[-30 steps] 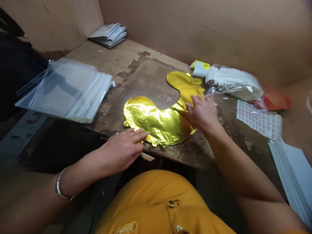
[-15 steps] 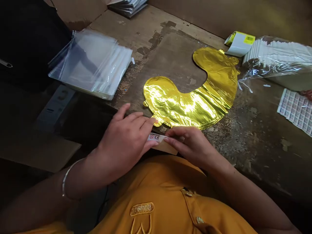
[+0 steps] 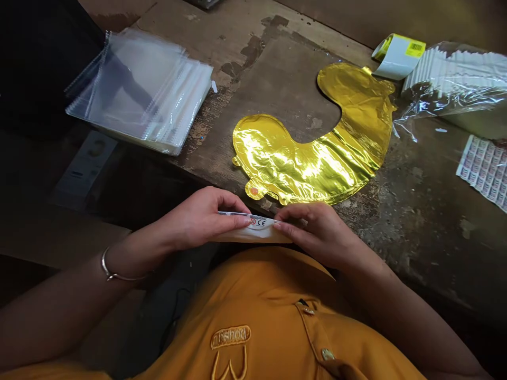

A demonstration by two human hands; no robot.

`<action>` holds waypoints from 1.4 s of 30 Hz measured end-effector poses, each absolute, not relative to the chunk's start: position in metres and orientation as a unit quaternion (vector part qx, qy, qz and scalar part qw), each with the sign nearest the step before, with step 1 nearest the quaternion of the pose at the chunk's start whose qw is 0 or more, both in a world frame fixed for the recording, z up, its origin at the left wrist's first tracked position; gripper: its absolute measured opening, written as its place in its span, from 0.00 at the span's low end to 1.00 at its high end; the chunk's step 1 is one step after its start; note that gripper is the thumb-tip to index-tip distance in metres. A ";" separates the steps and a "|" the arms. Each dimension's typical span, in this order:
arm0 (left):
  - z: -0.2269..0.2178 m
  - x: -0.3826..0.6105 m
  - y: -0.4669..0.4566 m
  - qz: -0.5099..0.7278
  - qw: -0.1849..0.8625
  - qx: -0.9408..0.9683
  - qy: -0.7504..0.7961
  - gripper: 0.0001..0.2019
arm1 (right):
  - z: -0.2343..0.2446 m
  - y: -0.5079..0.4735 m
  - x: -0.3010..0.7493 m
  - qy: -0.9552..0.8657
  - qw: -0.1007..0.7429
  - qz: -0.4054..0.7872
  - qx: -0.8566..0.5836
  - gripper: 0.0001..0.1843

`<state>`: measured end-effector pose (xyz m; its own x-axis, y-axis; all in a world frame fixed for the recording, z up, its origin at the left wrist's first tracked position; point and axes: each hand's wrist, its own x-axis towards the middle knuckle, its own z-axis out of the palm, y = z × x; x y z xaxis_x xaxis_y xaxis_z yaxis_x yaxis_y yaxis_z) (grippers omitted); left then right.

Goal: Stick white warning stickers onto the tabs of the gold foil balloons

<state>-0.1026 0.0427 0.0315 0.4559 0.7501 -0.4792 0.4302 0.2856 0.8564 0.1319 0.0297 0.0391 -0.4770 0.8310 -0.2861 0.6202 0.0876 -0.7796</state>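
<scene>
Close to my body, just off the table's front edge, both hands pinch a white printed card (image 3: 259,224) with a CE mark. My left hand (image 3: 206,217) is closed on its left part, thumb on the near face. At the right end, my right hand (image 3: 317,227) grips it between thumb and fingers. The card looks curved or folded; its underside is hidden. Just beyond my hands a gold foil balloon (image 3: 312,163), flat and curved like a C, lies on the table. A small reddish spot shows on its near tab.
A stack of clear plastic sleeves (image 3: 138,89) lies at the left table edge. To the right are a bag of white sticks (image 3: 455,79), a curled label strip (image 3: 400,58) and a sticker sheet (image 3: 484,170). The worn wooden table (image 3: 396,227) ends in front of me.
My left hand has moved off the foil balloon's near tab and down onto the card's left part, uncovering the tab. My right hand keeps its pinch. The view has shifted slightly.
</scene>
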 end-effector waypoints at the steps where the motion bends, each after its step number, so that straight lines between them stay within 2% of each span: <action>1: 0.031 -0.102 0.042 0.132 0.621 0.582 0.509 0.11 | 0.040 0.028 0.131 -0.743 0.130 0.422 -0.503 0.08; 6: 0.032 -0.098 0.039 0.142 0.615 0.577 0.518 0.09 | 0.043 0.022 0.119 -0.831 0.218 0.186 -0.476 0.13; 14: 0.029 -0.098 0.035 0.156 0.619 0.576 0.510 0.09 | 0.027 0.017 0.108 -0.837 0.269 0.155 -0.450 0.03; 20: 0.028 -0.095 0.035 0.161 0.631 0.556 0.517 0.11 | 0.022 0.012 0.114 -0.890 0.272 0.031 -0.363 0.06; 22: 0.028 -0.095 0.035 0.167 0.640 0.544 0.515 0.11 | 0.022 0.011 0.115 -0.897 0.275 0.019 -0.346 0.09; 25: 0.028 -0.094 0.035 0.171 0.645 0.539 0.514 0.12 | 0.025 0.012 0.113 -0.876 0.278 0.033 -0.393 0.12; 30: 0.027 -0.095 0.034 0.173 0.639 0.542 0.518 0.11 | 0.025 0.016 0.109 -0.862 0.248 0.067 -0.436 0.11; 36: 0.022 -0.096 0.033 0.194 0.654 0.522 0.512 0.12 | 0.016 0.011 0.113 -0.877 0.279 0.002 -0.391 0.17; 42: 0.020 -0.092 0.034 0.194 0.668 0.501 0.515 0.13 | 0.015 0.008 0.114 -0.879 0.297 -0.017 -0.374 0.14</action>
<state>-0.0925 0.0339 0.0203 0.3942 0.7753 -0.4935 0.2577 0.4222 0.8691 0.1139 0.0076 0.0153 -0.5443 0.6469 0.5342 0.6673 0.7197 -0.1915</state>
